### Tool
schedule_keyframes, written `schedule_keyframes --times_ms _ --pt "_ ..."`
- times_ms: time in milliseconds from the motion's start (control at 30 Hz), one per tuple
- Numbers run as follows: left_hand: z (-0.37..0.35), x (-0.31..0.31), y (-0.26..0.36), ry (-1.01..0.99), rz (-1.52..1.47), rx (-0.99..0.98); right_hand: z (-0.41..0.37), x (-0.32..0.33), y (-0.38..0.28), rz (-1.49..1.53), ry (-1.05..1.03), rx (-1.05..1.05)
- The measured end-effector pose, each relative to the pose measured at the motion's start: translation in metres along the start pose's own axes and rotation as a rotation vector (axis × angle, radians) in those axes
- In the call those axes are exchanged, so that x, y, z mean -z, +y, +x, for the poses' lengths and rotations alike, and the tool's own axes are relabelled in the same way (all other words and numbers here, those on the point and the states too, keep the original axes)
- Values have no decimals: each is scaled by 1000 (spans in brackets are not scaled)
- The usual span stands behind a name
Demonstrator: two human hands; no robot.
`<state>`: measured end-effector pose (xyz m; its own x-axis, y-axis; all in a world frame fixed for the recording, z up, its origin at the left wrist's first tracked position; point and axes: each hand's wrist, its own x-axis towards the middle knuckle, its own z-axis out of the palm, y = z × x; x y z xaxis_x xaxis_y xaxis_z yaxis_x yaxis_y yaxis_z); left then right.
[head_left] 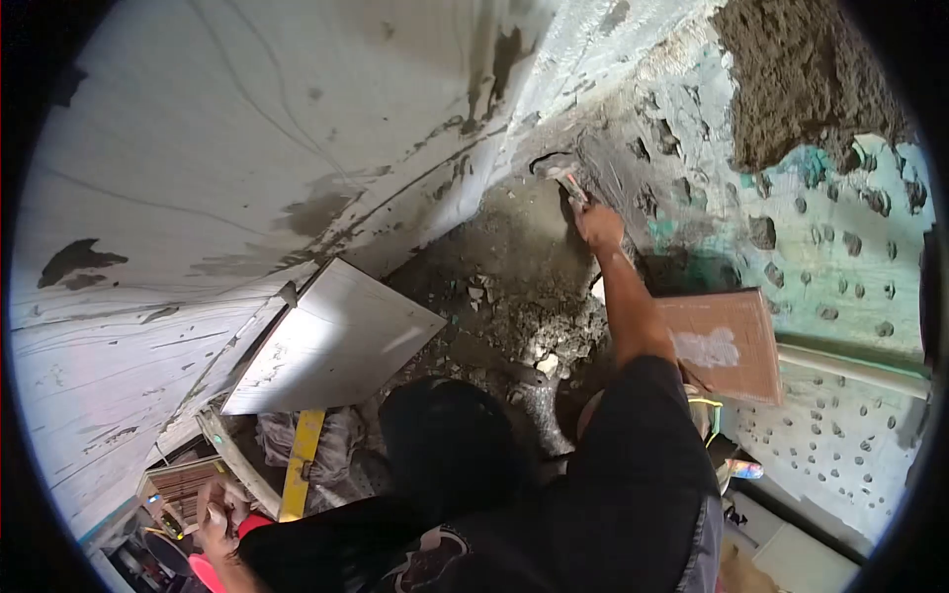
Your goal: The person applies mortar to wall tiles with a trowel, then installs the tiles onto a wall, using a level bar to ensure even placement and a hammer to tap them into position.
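My right hand [599, 226] is closed around the handle of a trowel [556, 166]. The arm stretches forward, and the trowel's blade lies against the grey, mortar-smeared base of the wall near the corner. Down at the lower left, my left hand [219, 516] is held off to the side with its fingers loosely bent and no tool visible in it. A brown-backed tile [720, 346] with a pale smear leans by my right forearm. Wet mortar [806, 84] covers the upper part of the pitted green-white wall [791, 267].
A large white tile [336, 341] leans against the marbled wall [247, 128] at left. Below it is a yellow level [301, 465] beside crumpled plastic. Rubble [524, 306] covers the floor ahead. A pale pipe [855, 373] runs along the right wall. A black cap [450, 440] blocks the lower middle.
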<state>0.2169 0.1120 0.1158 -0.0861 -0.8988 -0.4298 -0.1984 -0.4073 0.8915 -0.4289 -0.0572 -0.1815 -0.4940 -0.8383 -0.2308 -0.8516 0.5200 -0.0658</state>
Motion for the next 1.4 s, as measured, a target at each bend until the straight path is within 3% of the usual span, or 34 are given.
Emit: schedule_keyframes --times_ms 67,133,267,300,333,433,567,667,700,800,933,1000,1033,1167,1233,1333,1400 --pt "-1 4 9 -68 62 26 -17 -8 5 71 9 7" --pt "5 -1 13 -122 68 -5 -30 25 -5 84 8 55" --pt "18 -12 15 -89 38 12 -21 39 8 -61 35 322" --pt "20 -14 16 -61 64 12 -5 27 18 -91 8 197" --pt "16 -11 17 -71 44 22 15 21 20 20 -165 -7" --pt "11 -9 9 -34 27 -7 3 5 -9 73 -78 -98" --pt "7 -13 9 29 21 12 -27 25 -1 -74 -46 277" --pt "14 -19 17 -48 42 84 -10 15 18 -94 -6 291" --pt "15 -19 20 -89 94 116 12 1 30 44 -3 92" --pt "9 -6 27 -178 357 229 -1 14 -6 104 -96 -77" --pt "-3 5 30 -99 289 370 -32 30 -2 65 -77 75" --pt "-1 9 30 -146 328 360 -34 38 1 40 -17 247" --pt "0 10 29 -165 345 345 -24 45 7 -28 -85 229" --pt "-8 7 19 -84 334 130 0 21 0 88 -107 -123" --pt "-10 13 24 -176 190 220 -17 21 3 116 -117 -48" --pt "-7 -3 28 -163 240 328 -30 35 6 92 -123 102" --pt "-2 -1 17 -213 234 272 -37 50 3 13 -155 197"
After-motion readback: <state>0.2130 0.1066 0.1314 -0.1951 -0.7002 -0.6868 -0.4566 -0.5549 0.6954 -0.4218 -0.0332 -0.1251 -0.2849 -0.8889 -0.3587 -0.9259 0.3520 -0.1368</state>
